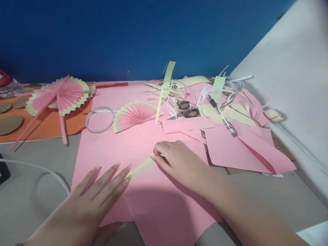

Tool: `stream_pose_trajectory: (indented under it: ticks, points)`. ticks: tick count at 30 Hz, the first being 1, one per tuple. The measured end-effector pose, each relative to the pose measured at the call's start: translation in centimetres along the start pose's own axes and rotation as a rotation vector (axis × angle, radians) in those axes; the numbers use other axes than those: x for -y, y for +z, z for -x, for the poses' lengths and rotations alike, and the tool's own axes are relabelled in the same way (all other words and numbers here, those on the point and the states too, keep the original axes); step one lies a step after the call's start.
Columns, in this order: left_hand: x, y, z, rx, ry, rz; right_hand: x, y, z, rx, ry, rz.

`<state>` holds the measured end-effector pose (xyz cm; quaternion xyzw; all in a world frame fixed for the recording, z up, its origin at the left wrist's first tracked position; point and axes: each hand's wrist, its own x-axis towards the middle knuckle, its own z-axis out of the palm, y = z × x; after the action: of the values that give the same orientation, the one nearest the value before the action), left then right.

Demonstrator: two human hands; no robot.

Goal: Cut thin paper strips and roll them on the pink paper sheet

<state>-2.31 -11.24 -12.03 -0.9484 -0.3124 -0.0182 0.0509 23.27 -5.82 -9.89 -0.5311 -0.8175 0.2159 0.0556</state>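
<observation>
A narrow yellow and green paper strip (pixel 142 168) lies slantwise over a large pink sheet (pixel 167 202). My right hand (pixel 179 162) pinches the strip's upper right end between curled fingers and thumb. Spread out flat, my left hand (pixel 101 191) touches the lower left end with its fingertips. Just beyond the hands rests a pleated pink paper fan (pixel 138 115) with a yellow-green rim. Black-handled scissors (pixel 186 111) lie farther back, beside a loose pale yellow strip (pixel 159 105).
Several paper scraps (pixel 176 95) pile up at the back. A pen (pixel 222 116) lies across a folded pink sheet (pixel 235 149) on the right. To the left are a white ring (pixel 99 119), a finished-looking pleated rosette (pixel 59 95), cardboard discs (pixel 8 125) and a cable (pixel 38 164).
</observation>
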Motion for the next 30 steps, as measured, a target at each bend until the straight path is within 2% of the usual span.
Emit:
stream_pose_trajectory:
  ticks: [3,6,11,14,20,30]
  points:
    - [-0.6,-0.5,-0.6,-0.062,-0.018,0.036,0.0,0.0,0.1,-0.003,-0.008,-0.001]
    - [-2.0,-0.5,-3.0,-0.113,-0.086,0.098,-0.1,0.2,0.1,-0.021,-0.027,-0.004]
    - [-3.5,1.3,-6.1,-0.057,-0.107,0.115,-0.2,0.4,-0.1,-0.04,-0.047,0.008]
    - [-3.4,2.1,-6.3,-0.024,-0.118,0.142,-0.3,0.3,0.1,-0.054,-0.004,-0.007]
    - [-3.4,2.0,-5.9,-0.012,-0.133,0.186,0.3,0.1,0.3,-0.056,0.212,-0.047]
    - [-3.3,2.2,-6.0,-0.022,-0.155,0.258,-0.3,-0.5,0.1,-0.009,0.24,0.002]
